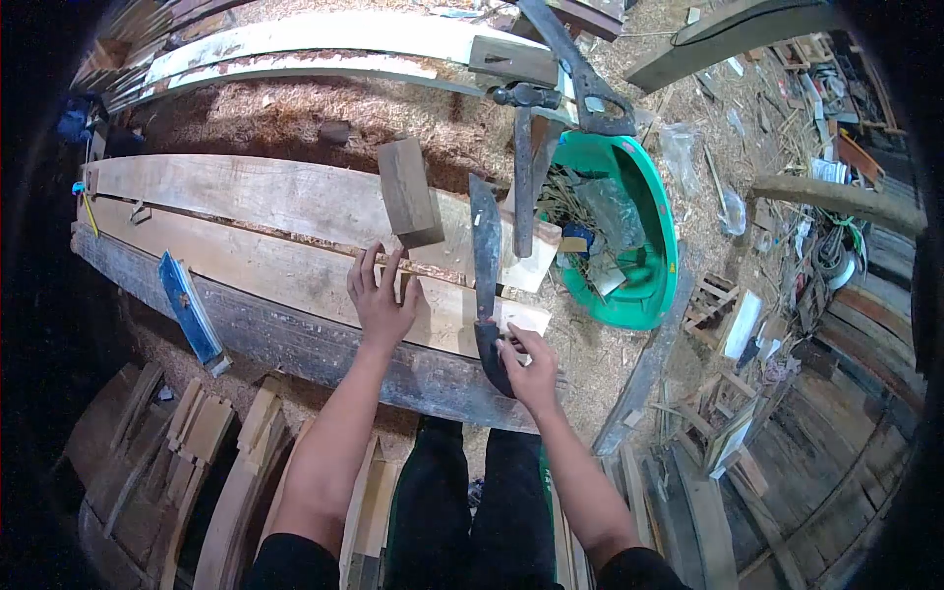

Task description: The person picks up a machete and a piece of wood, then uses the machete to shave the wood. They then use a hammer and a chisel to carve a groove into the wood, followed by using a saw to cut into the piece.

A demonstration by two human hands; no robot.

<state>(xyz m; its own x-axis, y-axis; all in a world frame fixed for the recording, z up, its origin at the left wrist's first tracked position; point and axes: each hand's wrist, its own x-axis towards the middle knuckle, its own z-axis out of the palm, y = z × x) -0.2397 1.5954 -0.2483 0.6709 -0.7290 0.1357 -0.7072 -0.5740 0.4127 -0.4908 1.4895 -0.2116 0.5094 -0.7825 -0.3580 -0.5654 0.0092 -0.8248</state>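
Note:
My left hand (383,303) is open, its fingers spread over the pale wooden plank (285,261) on the bench. Just beyond its fingertips a rectangular wood block (408,192) stands on the boards. A machete (486,251) with a black handle lies across the planks, blade pointing away from me. Beside that handle is my right hand (532,372), its thumb and fingers apart and the thumb at the grip's edge; the hand is not wrapped round it. To the right of the blade rests a hammer (524,177), its head at the far end.
A green plastic tub (661,226) holding scraps stands right of the bench. A handsaw (590,84) lies beyond it. On the bench's left is a blue tool with a long flat face (192,310). Curved timber pieces (236,482) lie near my legs, and wood shavings cover the ground.

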